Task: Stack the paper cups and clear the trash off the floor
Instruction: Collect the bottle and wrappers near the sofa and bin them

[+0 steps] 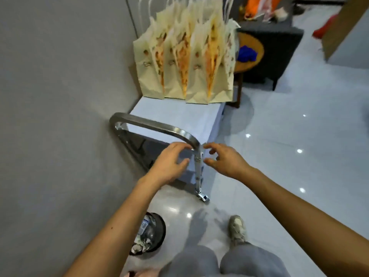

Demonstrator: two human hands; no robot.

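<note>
1. Steel, curved cart handle (159, 124): left hand (171, 162) and right hand (223, 158) flank its bend, fingers loosely curled, gripping nothing.
2. Crumpled trash (144, 229) fills a round black bin (162, 228) on glossy tiles (279, 156).
3. Cream paper bags (185, 56) stand on the cart.

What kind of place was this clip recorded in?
Probably an office lounge or reception room: a steel-handled cart loaded with paper gift bags, a dark armchair beside a round wooden table, and glossy floor tiles.
</note>
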